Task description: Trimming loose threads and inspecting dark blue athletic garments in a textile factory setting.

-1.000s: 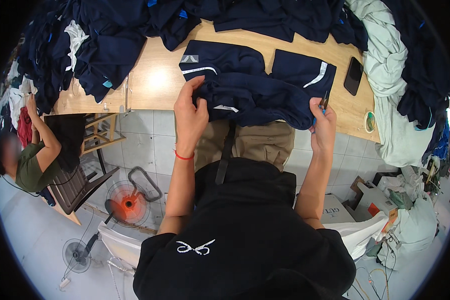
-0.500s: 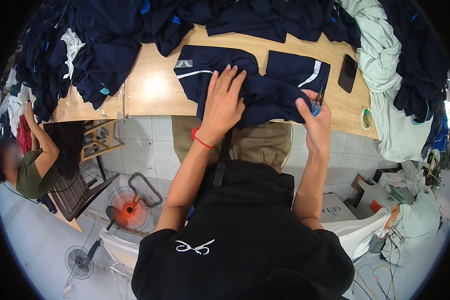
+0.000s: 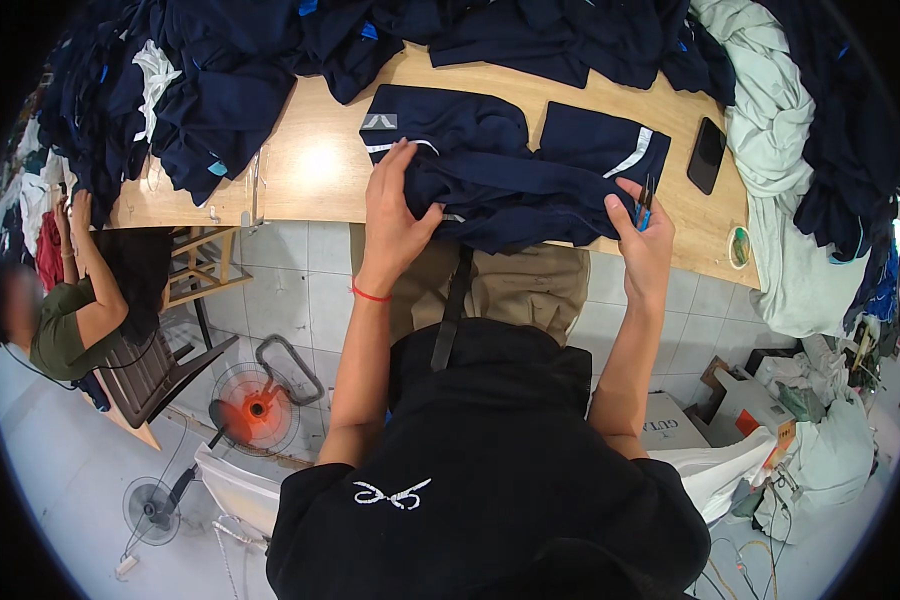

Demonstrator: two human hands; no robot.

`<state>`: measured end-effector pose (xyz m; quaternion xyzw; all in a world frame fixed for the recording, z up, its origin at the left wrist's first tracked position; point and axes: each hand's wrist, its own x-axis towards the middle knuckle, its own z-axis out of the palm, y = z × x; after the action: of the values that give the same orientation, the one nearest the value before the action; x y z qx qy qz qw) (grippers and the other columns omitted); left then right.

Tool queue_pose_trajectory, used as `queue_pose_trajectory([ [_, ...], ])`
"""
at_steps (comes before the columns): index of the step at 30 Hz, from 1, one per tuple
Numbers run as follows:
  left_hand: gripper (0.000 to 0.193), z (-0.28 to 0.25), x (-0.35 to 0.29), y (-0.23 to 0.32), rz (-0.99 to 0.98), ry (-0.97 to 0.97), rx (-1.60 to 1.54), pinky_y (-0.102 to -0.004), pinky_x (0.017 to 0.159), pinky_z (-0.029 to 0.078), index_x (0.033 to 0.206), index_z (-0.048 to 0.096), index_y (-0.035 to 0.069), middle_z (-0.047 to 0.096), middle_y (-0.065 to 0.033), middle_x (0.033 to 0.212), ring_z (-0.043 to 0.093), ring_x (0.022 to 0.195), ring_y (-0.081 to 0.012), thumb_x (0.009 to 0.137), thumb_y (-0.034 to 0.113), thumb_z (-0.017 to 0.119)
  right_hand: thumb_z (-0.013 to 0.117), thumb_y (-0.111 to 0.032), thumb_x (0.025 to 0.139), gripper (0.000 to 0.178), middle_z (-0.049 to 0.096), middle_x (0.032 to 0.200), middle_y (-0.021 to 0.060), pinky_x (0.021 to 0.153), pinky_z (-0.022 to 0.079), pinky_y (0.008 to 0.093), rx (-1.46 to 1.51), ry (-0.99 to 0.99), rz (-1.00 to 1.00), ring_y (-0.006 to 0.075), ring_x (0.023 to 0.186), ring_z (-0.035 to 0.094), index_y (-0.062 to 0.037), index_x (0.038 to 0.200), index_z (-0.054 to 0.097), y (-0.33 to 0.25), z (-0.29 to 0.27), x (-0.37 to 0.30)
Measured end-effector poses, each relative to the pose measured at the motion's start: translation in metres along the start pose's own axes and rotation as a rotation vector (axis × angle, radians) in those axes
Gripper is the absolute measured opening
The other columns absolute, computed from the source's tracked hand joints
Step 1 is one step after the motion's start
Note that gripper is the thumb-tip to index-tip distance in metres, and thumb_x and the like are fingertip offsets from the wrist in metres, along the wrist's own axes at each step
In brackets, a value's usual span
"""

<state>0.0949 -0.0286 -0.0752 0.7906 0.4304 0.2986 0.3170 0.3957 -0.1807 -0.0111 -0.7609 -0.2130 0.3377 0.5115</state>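
Observation:
A navy garment piece [image 3: 510,185] with white trim lies bunched on the wooden table in front of me. My left hand [image 3: 395,225] rests at its left end, fingers stretched forward over the cloth and thumb spread toward a short bit of white trim. At the right end, my right hand [image 3: 645,245] pinches the cloth edge between thumb and fingers. That same hand holds blue-handled thread snips [image 3: 645,205], their blades pointing away from me. Another navy part with a white stripe [image 3: 605,140] lies flat just beyond the bunched cloth.
Navy garments [image 3: 510,35] are heaped along the table's far side. A black phone [image 3: 706,155] lies at right beside pale green cloth [image 3: 765,130]. Fans [image 3: 257,410] stand on the floor at left, near a seated person [image 3: 65,320]. Boxes [image 3: 675,420] sit at lower right.
My left hand has slid left and off the middle of the garment to its left end, its thumb now spread. The right hand keeps the snips and the cloth edge. The view has shifted slightly.

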Motion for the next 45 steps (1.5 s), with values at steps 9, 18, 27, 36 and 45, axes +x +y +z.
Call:
queue_pose_trajectory([
  [9,0.061,-0.011,-0.019,0.009,-0.503,0.153,-0.477,-0.0323,0.095,0.051,0.141,0.062,-0.004,0.066,-0.0115,0.127,0.062,0.109,-0.0201,0.092,0.022,0.087,0.083,-0.007,0.094,0.043,0.065,0.101,-0.0018,0.072,0.044,0.0217,0.244,-0.164,0.14,0.0064,0.083,0.056,0.0022,0.135,0.071,-0.005,-0.028,-0.005],
  [18,0.037,-0.001,-0.029,-0.005,-0.587,-0.191,-0.793,-0.0268,0.082,0.055,0.125,0.073,-0.003,0.073,-0.0016,0.103,0.066,0.091,-0.0102,0.097,0.017,0.085,0.086,0.006,0.084,0.054,0.062,0.096,-0.0035,0.064,0.045,0.019,0.195,-0.244,0.013,0.0014,0.07,0.049,0.0021,0.135,0.071,-0.011,-0.005,-0.01],
  [27,0.038,0.038,-0.031,0.043,-0.198,-0.108,0.066,-0.0398,0.068,0.051,0.094,0.059,0.0,0.058,-0.0133,0.083,0.057,0.071,-0.0346,0.072,0.007,0.088,0.074,0.013,0.081,0.047,0.06,0.089,-0.0041,0.063,0.043,0.0213,-0.258,-0.095,-0.247,0.0022,0.068,0.045,-0.0015,0.125,0.075,-0.007,0.023,-0.009],
  [36,0.039,-0.049,0.021,0.068,-0.158,0.723,-0.165,-0.0312,0.062,0.045,0.11,0.064,0.001,0.058,-0.0107,0.102,0.054,0.071,-0.0239,0.072,-0.011,0.067,0.068,0.011,0.082,0.037,0.066,0.095,0.0059,0.064,0.045,0.0288,-0.423,0.602,-0.765,0.0144,0.073,0.054,-0.0027,0.115,0.078,-0.062,-0.014,-0.001],
  [45,0.037,-0.024,-0.004,0.066,-0.329,0.014,-0.021,-0.0374,0.078,0.059,0.119,0.072,-0.001,0.07,-0.0203,0.104,0.074,0.083,-0.0314,0.083,-0.006,0.069,0.083,-0.006,0.095,0.015,0.071,0.089,0.0021,0.069,0.046,0.0229,-0.121,-0.026,-0.217,0.0085,0.082,0.061,0.0026,0.106,0.079,-0.026,0.011,-0.03],
])
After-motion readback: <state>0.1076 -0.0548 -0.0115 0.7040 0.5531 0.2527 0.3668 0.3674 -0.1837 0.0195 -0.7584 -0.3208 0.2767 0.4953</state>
